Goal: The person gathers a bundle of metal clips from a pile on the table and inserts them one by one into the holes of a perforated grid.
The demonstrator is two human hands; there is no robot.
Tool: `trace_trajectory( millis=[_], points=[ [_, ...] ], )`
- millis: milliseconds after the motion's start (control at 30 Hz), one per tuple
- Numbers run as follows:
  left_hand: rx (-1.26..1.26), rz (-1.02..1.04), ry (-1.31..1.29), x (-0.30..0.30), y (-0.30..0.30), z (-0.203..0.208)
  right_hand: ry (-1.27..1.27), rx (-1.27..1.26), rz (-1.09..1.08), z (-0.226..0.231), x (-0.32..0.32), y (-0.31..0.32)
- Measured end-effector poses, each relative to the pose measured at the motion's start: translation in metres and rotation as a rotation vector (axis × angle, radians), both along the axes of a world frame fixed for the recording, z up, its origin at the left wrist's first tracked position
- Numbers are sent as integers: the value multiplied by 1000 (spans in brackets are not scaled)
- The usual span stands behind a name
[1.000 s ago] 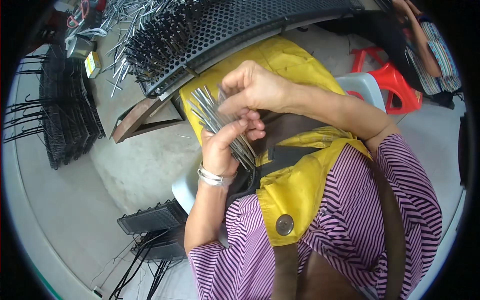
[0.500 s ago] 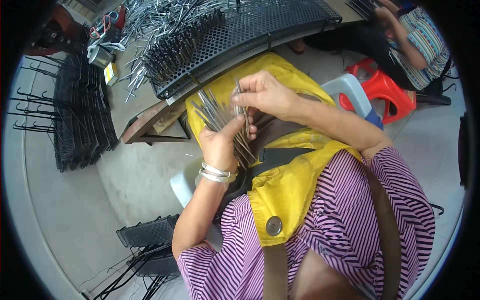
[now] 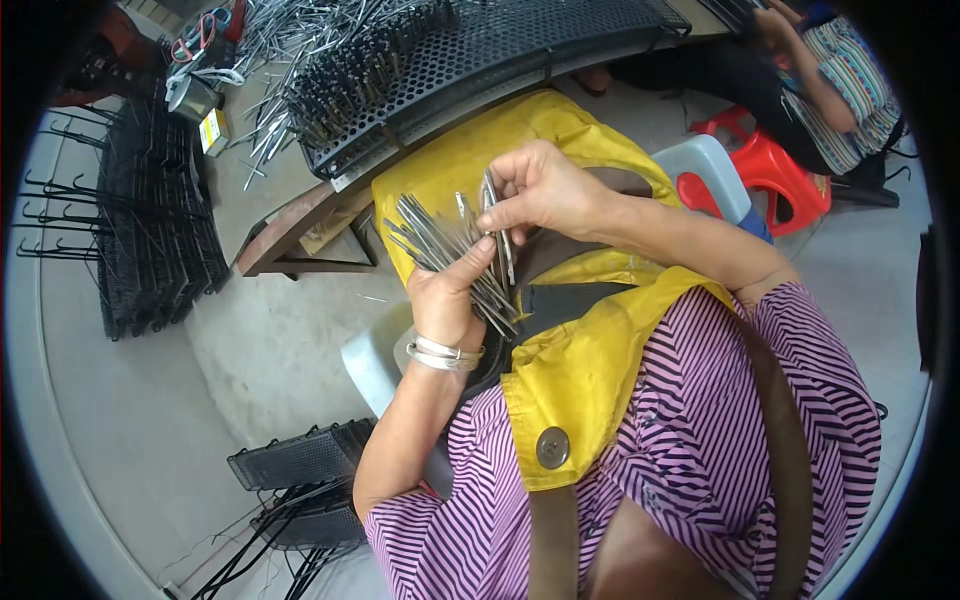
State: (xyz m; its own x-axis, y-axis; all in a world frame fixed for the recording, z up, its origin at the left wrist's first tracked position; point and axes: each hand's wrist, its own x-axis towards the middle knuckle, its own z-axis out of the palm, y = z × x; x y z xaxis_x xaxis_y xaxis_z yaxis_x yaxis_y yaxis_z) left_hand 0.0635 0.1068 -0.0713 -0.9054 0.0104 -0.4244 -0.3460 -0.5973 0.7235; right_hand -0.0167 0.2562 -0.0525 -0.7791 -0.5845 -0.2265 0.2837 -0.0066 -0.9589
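A bundle of thin metal rods [image 3: 432, 240] fans out from my left hand [image 3: 448, 298], whose thumb presses across it. My right hand [image 3: 535, 190] pinches a few similar rods [image 3: 500, 235] between thumb and fingers, just right of the bundle. Both hands are close together over the yellow apron [image 3: 470, 155] on my lap. The fingers of my left hand are mostly hidden behind the rods. Beyond them, a black perforated rack [image 3: 500, 75] lies on the table, with many dark-tipped rods [image 3: 350, 95] standing upright in its left part.
Loose silvery rods [image 3: 290, 40] are heaped on the table behind the rack, near a metal cup [image 3: 193, 98] and a small yellow-white box [image 3: 213, 132]. Stacked black racks [image 3: 160, 230] stand at left, more [image 3: 300, 460] lower down. Another person [image 3: 840, 90] sits beyond a red stool [image 3: 785, 180].
My right hand has shifted slightly right, and the rods in it have tilted. The bundle in my left hand is spread a little wider. The whole view has shifted slightly.
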Motion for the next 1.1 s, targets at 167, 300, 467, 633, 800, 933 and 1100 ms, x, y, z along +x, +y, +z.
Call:
trace_trajectory(
  millis=[167, 300, 467, 633, 800, 933, 1100],
  points=[
    [10, 89, 14, 1, 7, 4, -78, -45, 36, -2, -2, 1],
    [2, 122, -69, 3, -6, -3, -58, -146, -19, 2, -20, 2],
    [222, 146, -89, -4, -12, 2, -60, -404, -160, 28, -82, -16],
    [250, 133, -95, -4, -14, 7, 367, -212, -485, 15, -123, -57],
    [292, 149, -80, -8, -22, 10, 524, -280, -506, 10, -133, -72],
    [308, 158, -80, -9, -23, 10, 566, -234, -485, 7, -136, -74],
    [325, 125, -86, -10, -22, 6, 673, -90, -445, 8, -136, -72]
  ],
)
